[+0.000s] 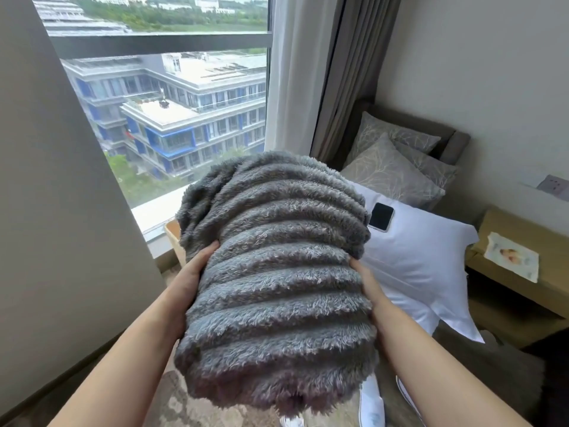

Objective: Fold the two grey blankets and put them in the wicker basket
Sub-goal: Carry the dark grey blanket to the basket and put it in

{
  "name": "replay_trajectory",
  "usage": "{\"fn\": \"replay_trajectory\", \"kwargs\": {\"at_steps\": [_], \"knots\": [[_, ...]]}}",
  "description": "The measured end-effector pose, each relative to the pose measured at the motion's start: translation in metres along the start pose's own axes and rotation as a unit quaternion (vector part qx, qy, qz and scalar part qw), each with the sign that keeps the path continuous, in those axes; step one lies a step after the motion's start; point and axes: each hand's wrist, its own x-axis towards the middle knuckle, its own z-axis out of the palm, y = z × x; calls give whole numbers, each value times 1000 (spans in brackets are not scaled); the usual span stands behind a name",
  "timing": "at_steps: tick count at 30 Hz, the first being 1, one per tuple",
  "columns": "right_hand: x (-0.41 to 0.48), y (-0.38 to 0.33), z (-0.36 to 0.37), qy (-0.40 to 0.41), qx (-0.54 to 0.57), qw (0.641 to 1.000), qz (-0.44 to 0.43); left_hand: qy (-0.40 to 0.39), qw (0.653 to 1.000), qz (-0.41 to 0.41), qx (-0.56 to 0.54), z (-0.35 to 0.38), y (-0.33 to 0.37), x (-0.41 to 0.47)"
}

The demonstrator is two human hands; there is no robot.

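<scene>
Folded grey blanket [277, 272] held in air before window, beside bed; left hand [197, 268] and right hand [365, 274] apart, clamping its opposite sides; looks light, soft, bulky, floppy; probably best gripped low, squeezing layers together so folds don't slump open.

One grey blanket [277, 272]. Two hands: left hand [197, 268], right hand [365, 274]. One basket [173, 234], mostly hidden. One white pillow [421, 260]. Three patterned cushions [388, 172]. One phone [381, 216]. One wall socket [552, 187].

No readable text — no labels, numbers.
</scene>
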Motion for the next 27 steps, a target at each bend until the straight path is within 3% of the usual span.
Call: {"fn": "replay_trajectory", "kwargs": {"at_steps": [8, 15, 22, 27], "knots": [[187, -34, 40, -66, -19, 996, 65, 78, 997, -15, -16, -43, 57, 137], [314, -64, 97, -146, -15, 979, 143, 143, 986, -19, -86, -71, 98, 197], [412, -52, 153, -141, -141, 965, 169, 220, 972, -26, -83, -133, 122, 255], [492, -38, 197, -108, -157, 969, 156, 235, 967, -49, -80, -197, 158, 329]]}}
